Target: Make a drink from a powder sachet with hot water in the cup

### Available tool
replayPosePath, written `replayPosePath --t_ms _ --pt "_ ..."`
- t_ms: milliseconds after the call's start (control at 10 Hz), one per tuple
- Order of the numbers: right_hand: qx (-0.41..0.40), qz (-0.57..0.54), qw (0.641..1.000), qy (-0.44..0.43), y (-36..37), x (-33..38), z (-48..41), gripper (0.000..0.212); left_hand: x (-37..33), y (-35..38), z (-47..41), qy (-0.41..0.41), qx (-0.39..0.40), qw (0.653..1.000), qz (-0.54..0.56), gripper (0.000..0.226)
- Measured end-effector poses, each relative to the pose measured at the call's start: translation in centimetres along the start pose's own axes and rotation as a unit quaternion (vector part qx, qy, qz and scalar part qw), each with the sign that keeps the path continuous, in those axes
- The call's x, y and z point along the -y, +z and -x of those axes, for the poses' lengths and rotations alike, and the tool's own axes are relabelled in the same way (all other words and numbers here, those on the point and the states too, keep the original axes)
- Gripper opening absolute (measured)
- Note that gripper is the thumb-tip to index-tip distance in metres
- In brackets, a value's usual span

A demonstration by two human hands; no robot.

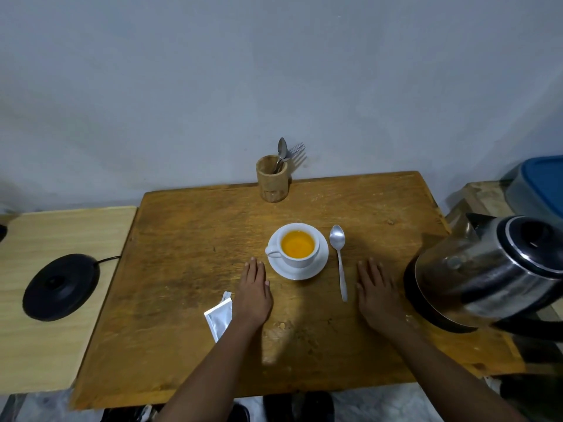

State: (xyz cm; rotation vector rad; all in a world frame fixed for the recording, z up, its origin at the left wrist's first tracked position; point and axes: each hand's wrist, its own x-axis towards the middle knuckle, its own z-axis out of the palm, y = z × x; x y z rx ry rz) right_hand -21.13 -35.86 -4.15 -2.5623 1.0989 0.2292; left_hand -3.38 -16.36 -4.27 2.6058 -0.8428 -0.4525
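Note:
A white cup (300,249) holding orange liquid stands on a white saucer (304,271) in the middle of the wooden table (189,239). A metal spoon (339,257) lies just right of the saucer. A torn silver sachet (218,316) lies left of my left hand (253,295), which rests flat on the table with nothing in it, left of the saucer. My right hand (379,295) also lies flat and empty, between the spoon and a steel kettle (487,272) standing at the right edge.
A wooden holder (272,182) with a spoon and fork stands at the table's back edge by the wall. The kettle's black base (59,286) with its cord sits on a lighter side table (61,345) at left. A blue-lidded container (540,184) is at far right.

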Motion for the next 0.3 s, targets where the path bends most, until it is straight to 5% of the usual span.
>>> replayPosePath --t_ms 300 --pt "0.053 0.033 0.998 -0.012 -1.1 0.1 0.8 0.057 -0.5 -2.1 0.3 -0.005 0.057 0.998 -0.024 0.054"
